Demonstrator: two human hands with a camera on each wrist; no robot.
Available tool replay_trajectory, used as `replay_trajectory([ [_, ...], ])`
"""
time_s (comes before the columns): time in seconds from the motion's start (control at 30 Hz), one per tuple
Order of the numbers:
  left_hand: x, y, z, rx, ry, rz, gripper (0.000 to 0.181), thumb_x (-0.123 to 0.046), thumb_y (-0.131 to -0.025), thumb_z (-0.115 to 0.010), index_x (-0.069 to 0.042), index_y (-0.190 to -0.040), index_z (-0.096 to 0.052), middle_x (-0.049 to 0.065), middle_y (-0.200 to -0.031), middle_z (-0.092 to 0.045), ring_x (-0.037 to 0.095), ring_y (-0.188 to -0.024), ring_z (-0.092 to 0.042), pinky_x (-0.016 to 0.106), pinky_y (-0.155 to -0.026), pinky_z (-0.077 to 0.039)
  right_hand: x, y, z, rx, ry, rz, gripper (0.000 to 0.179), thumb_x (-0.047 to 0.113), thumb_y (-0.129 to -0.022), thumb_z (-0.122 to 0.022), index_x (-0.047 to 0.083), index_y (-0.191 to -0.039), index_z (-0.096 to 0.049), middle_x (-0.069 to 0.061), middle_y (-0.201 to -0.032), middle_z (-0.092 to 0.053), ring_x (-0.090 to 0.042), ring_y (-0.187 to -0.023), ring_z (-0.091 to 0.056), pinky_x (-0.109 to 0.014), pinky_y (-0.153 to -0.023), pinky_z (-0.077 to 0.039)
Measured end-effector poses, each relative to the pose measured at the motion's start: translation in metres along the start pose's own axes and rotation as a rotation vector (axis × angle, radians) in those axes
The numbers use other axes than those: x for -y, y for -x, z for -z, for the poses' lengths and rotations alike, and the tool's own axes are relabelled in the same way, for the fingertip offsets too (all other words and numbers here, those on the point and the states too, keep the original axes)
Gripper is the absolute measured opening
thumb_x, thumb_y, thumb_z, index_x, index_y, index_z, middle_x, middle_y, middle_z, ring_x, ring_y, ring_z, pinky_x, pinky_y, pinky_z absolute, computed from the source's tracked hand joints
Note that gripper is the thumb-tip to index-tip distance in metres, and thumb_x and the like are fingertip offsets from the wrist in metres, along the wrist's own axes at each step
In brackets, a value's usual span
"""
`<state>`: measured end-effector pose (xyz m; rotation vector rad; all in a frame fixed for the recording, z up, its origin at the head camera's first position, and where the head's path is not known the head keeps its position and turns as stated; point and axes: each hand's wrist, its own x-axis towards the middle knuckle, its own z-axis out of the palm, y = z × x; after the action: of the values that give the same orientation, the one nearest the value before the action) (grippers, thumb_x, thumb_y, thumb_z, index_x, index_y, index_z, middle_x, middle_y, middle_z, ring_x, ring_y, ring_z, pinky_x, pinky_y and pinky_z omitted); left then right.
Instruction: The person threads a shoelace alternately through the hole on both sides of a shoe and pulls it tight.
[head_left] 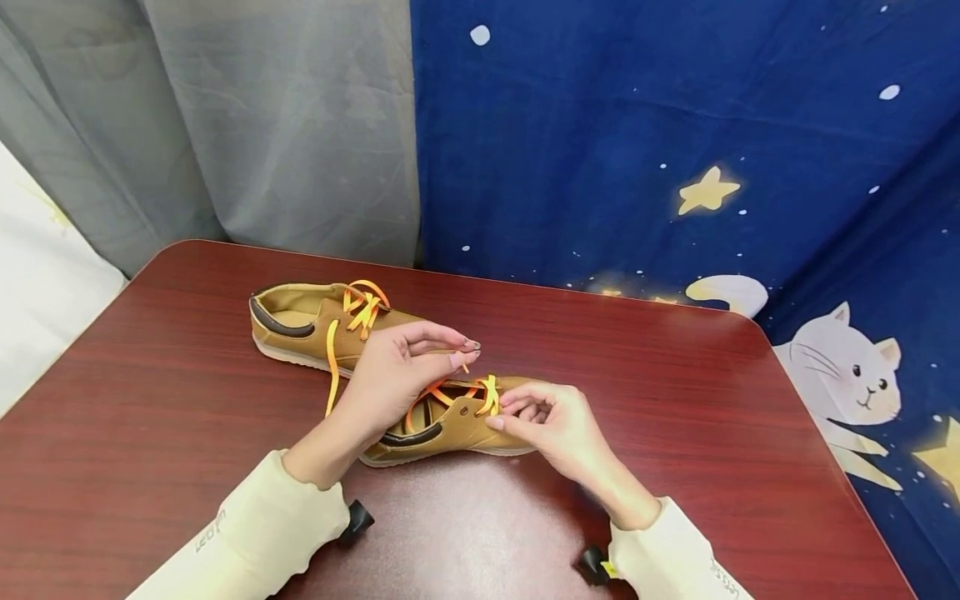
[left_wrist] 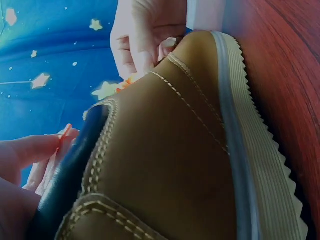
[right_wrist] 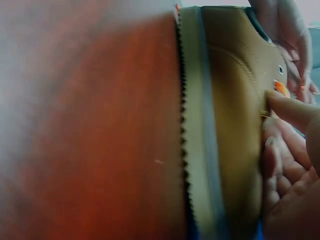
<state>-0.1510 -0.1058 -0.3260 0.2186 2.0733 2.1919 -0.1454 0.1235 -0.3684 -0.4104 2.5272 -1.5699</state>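
A tan shoe [head_left: 457, 433] with a dark collar and pale ridged sole stands on the table, toe to the right. A yellow-orange shoelace [head_left: 490, 393] crosses its front eyelets. My left hand [head_left: 401, 362] is raised over the shoe's opening, pinching the orange lace end [left_wrist: 65, 132] between thumb and fingertips. On the near side of the lacing, my right hand [head_left: 551, 425] pinches the lace with thumb and curled fingers, close against the upper. One metal eyelet [right_wrist: 280, 70] shows without lace behind the right thumb.
Behind lies a second tan shoe [head_left: 288, 321], its orange lace [head_left: 332, 358] hanging loose toward the near one. Both stand on a reddish-brown table [head_left: 675, 417]. A grey curtain [head_left: 300, 125] and a blue star-printed curtain [head_left: 600, 150] hang along the far edge.
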Motion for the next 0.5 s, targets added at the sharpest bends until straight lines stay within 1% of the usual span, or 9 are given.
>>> replay_trajectory([
  [0.07, 0.001, 0.000, -0.001, 0.016, -0.014, 0.000, 0.022, -0.005, -0.090, -0.073, 0.002, -0.110, -0.070, 0.015, -0.114, -0.076, 0.015, -0.094, -0.077, 0.028, -0.082, -0.061, 0.003, 0.001, 0.002, -0.010, 0.024, 0.027, 0.024, 0.022, -0.077, -0.089, 0.012, -0.096, -0.077, -0.005, -0.084, -0.075, -0.006, -0.066, -0.062, -0.021, -0.061, -0.052],
  [0.1, 0.002, 0.000, -0.001, 0.025, -0.022, 0.003, 0.021, -0.005, -0.090, -0.073, 0.002, -0.109, -0.070, 0.015, -0.113, -0.076, 0.016, -0.095, -0.077, 0.029, -0.082, -0.061, 0.005, 0.001, 0.003, -0.022, 0.045, 0.053, 0.025, 0.022, -0.076, -0.089, 0.013, -0.097, -0.077, -0.003, -0.083, -0.074, -0.006, -0.065, -0.061, -0.020, -0.059, -0.051],
  [0.17, 0.002, 0.000, -0.002, 0.044, -0.044, 0.018, 0.020, -0.006, -0.090, -0.074, 0.000, -0.108, -0.072, 0.014, -0.113, -0.077, 0.017, -0.099, -0.076, 0.029, -0.081, -0.061, 0.008, 0.003, 0.003, -0.048, 0.095, 0.137, 0.026, 0.022, -0.076, -0.089, 0.017, -0.099, -0.076, 0.001, -0.079, -0.070, -0.004, -0.062, -0.056, -0.019, -0.056, -0.047],
  [0.23, 0.002, 0.001, -0.003, 0.064, -0.073, 0.029, 0.020, -0.008, -0.090, -0.074, -0.001, -0.108, -0.073, 0.013, -0.112, -0.077, 0.018, -0.101, -0.076, 0.028, -0.079, -0.061, 0.011, 0.004, 0.002, -0.066, 0.158, 0.243, 0.027, 0.021, -0.077, -0.089, 0.019, -0.101, -0.076, 0.005, -0.075, -0.065, -0.003, -0.059, -0.050, -0.018, -0.052, -0.041],
  [0.3, 0.002, 0.001, -0.003, 0.076, -0.095, 0.037, 0.019, -0.008, -0.090, -0.073, -0.002, -0.109, -0.074, 0.013, -0.111, -0.077, 0.018, -0.099, -0.076, 0.029, -0.079, -0.061, 0.015, 0.004, -0.001, -0.062, 0.223, 0.349, 0.029, 0.021, -0.080, -0.087, 0.020, -0.107, -0.075, 0.007, -0.073, -0.059, -0.002, -0.058, -0.045, -0.017, -0.051, -0.037],
  [0.37, 0.003, 0.002, -0.002, 0.088, -0.103, 0.039, 0.020, -0.007, -0.091, -0.072, -0.001, -0.110, -0.074, 0.015, -0.112, -0.076, 0.016, -0.096, -0.076, 0.030, -0.079, -0.061, 0.019, 0.003, -0.004, -0.044, 0.273, 0.426, 0.030, 0.020, -0.082, -0.085, 0.019, -0.111, -0.075, 0.008, -0.072, -0.057, -0.001, -0.058, -0.043, -0.015, -0.052, -0.036],
  [0.43, 0.003, 0.002, -0.002, 0.099, -0.112, 0.047, 0.020, -0.006, -0.091, -0.071, 0.000, -0.110, -0.073, 0.017, -0.113, -0.076, 0.015, -0.095, -0.076, 0.029, -0.079, -0.061, 0.022, 0.001, -0.006, -0.032, 0.312, 0.465, 0.030, 0.020, -0.084, -0.083, 0.018, -0.112, -0.074, 0.009, -0.071, -0.056, 0.001, -0.058, -0.043, -0.014, -0.052, -0.036],
  [0.5, 0.003, 0.001, -0.002, 0.110, -0.128, 0.056, 0.020, -0.006, -0.091, -0.071, 0.000, -0.110, -0.073, 0.016, -0.114, -0.076, 0.014, -0.096, -0.076, 0.026, -0.079, -0.060, 0.024, 0.000, -0.008, -0.026, 0.341, 0.478, 0.025, 0.019, -0.085, -0.082, 0.018, -0.109, -0.075, 0.010, -0.069, -0.055, 0.002, -0.059, -0.044, -0.013, -0.053, -0.038],
])
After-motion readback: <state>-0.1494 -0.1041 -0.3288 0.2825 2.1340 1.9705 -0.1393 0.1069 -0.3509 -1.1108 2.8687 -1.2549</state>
